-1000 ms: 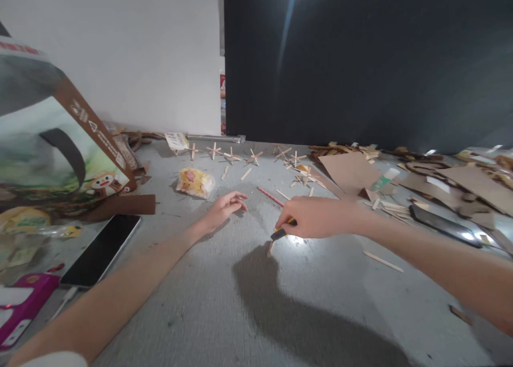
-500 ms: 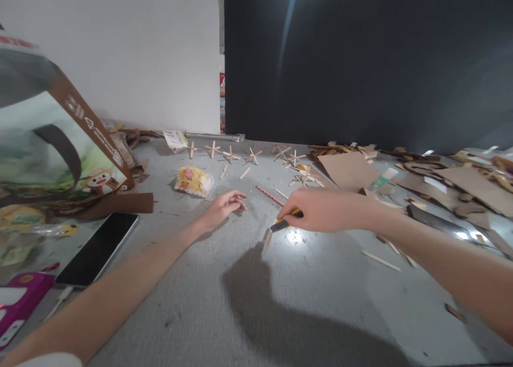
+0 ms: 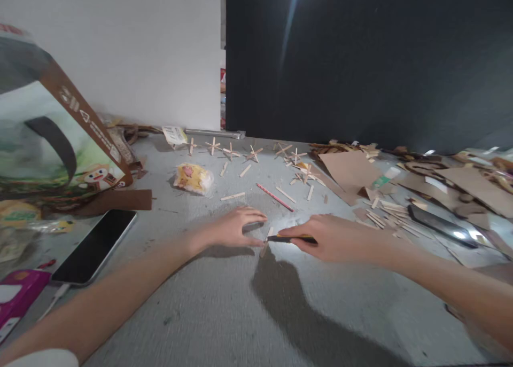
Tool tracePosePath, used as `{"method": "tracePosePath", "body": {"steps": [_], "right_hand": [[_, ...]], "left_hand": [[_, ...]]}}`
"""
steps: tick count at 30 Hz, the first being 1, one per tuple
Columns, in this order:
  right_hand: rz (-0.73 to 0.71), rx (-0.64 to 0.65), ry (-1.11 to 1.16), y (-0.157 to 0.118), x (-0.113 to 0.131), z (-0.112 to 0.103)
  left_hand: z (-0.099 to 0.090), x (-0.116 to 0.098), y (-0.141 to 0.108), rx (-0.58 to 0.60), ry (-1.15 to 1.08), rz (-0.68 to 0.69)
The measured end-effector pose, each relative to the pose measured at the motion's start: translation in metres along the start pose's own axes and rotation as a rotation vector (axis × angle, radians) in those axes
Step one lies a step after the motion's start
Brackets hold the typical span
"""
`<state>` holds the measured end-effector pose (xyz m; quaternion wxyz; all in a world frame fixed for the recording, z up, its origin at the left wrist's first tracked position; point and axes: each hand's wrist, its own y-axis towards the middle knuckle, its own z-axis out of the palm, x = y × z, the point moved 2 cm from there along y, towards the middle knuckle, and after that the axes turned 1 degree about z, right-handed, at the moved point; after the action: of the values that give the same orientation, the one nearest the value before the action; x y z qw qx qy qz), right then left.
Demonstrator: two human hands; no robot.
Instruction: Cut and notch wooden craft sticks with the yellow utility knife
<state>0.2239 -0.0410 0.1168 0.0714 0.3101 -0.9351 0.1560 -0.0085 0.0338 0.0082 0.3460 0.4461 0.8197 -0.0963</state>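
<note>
My right hand (image 3: pixel 320 237) is closed round a black and yellow utility knife (image 3: pixel 282 239), its tip pointing left over a small wooden stick (image 3: pixel 265 243) on the grey table. Beside that stick, my left hand (image 3: pixel 238 226) has thumb and fingers apart, the thumb tip close to the blade and the stick; it holds nothing. Beyond the hands lie a red patterned pencil (image 3: pixel 274 197) and several loose sticks, one of them (image 3: pixel 233 196) near my left fingers. Small crossed-stick pieces (image 3: pixel 254 153) form a row farther back.
A wrapped snack (image 3: pixel 193 178) sits left of centre. At the left are a phone (image 3: pixel 95 248), a magenta power strip (image 3: pixel 24 297) and a large printed box (image 3: pixel 52 126). Cardboard scraps (image 3: pixel 348 170), a stick pile (image 3: pixel 395 215) and a black object (image 3: pixel 441 226) occupy the right.
My left hand has moved right and nearer, up to the stick. My right hand has moved slightly right and nearer with the knife, whose blade now points left. A stick behind my left hand is uncovered.
</note>
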Motion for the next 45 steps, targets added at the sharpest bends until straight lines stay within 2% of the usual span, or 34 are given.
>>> {"method": "tracePosePath", "body": {"steps": [2,6,12,16,21,26,30,33,36,40,45], "right_hand": [[0.037,0.017,0.014,-0.008,0.001,0.009],[0.074,-0.055,-0.054,-0.020,-0.002,0.033],[0.087,-0.181,-0.014,-0.029,-0.022,0.081],[0.045,-0.281,0.013,-0.033,-0.026,0.099],[0.089,-0.291,0.146,-0.031,-0.024,0.101],[0.162,-0.229,0.410,-0.027,-0.026,0.094],[0.138,-0.283,0.605,-0.023,-0.023,0.084],[0.175,-0.313,0.701,-0.021,-0.021,0.080],[0.300,-0.323,0.844,-0.022,-0.020,0.084],[0.552,-0.210,1.208,-0.027,-0.019,0.098],[0.661,-0.133,1.518,-0.030,-0.013,0.095]], "left_hand": [[0.009,-0.009,0.000,0.074,0.067,0.025],[0.019,-0.014,0.001,0.078,0.133,0.032],[0.019,-0.012,0.003,0.090,0.136,0.036],[0.018,-0.013,0.005,0.102,0.120,0.050],[0.015,-0.013,0.007,0.102,0.078,0.056],[0.014,-0.013,0.007,0.122,0.082,0.050],[0.014,-0.014,0.007,0.127,0.087,0.018],[0.014,-0.015,0.006,0.134,0.093,-0.008],[0.014,-0.014,0.006,0.136,0.109,-0.023],[0.015,-0.012,0.007,0.132,0.113,-0.020],[0.017,-0.010,0.007,0.120,0.114,-0.010]]}}
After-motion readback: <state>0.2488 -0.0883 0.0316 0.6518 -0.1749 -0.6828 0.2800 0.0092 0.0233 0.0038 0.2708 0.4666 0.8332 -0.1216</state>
